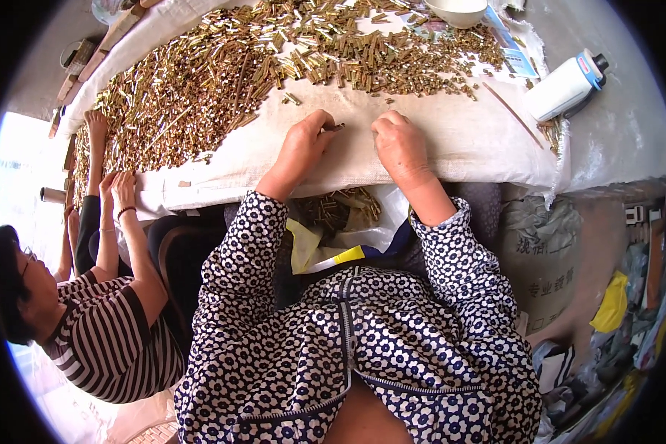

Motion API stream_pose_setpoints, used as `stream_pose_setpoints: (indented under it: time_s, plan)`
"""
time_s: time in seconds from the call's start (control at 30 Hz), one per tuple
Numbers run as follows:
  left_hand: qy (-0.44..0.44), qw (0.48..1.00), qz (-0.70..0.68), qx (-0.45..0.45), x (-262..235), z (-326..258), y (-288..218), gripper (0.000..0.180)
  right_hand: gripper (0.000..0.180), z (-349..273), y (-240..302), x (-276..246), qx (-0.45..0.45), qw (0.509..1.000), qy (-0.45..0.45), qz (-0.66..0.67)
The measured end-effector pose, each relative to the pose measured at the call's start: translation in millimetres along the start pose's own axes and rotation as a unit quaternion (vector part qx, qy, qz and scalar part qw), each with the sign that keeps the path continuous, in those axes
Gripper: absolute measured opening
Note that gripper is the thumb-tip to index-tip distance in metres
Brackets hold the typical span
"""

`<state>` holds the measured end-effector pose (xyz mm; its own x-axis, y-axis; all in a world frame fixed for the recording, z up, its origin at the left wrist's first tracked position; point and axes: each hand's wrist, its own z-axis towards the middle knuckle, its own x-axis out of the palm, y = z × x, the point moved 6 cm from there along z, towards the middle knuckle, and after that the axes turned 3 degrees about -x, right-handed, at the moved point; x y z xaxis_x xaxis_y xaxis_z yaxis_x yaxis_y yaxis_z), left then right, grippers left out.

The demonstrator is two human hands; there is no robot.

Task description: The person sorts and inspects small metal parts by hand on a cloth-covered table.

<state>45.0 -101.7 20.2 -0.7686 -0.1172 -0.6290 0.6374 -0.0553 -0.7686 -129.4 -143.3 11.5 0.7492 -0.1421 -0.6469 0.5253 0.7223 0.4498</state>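
Note:
My left hand (303,144) rests on the white cloth (451,140) covering the table, fingers pinched on a small brass piece (335,127). My right hand (398,144) lies close beside it on the cloth, fingers curled; whether it holds anything is hidden. A wide heap of small brass pieces (222,74) spreads across the cloth just beyond both hands. Below the table edge, in my lap, an open plastic bag (344,211) holds more brass pieces.
A person in a striped shirt (111,333) sits at my left, with hands (96,122) in the heap. A white bottle with a blue cap (566,85) lies at the right, a white bowl (459,10) at the far edge, a thin stick (512,112) nearby. Sacks and clutter (547,274) fill the floor at right.

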Motion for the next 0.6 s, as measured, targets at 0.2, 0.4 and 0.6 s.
stream_pose_setpoints:
  time_s: [0.2,0.4,0.6]
  plan:
    - [0.001,0.987,-0.135,-0.083,-5.5,-24.3,-1.0,0.01,0.01,-2.6,7.6,-5.1,-0.007,0.999,0.017,-0.037]
    - [0.013,0.973,-0.207,-0.098,-3.0,-34.5,7.7,0.007,0.01,-11.9,-6.0,11.0,0.18,0.939,0.053,0.289]
    - [0.035,0.954,-0.285,-0.084,4.9,-40.8,7.6,0.008,0.014,-12.4,16.2,16.1,0.234,0.833,0.099,0.492]
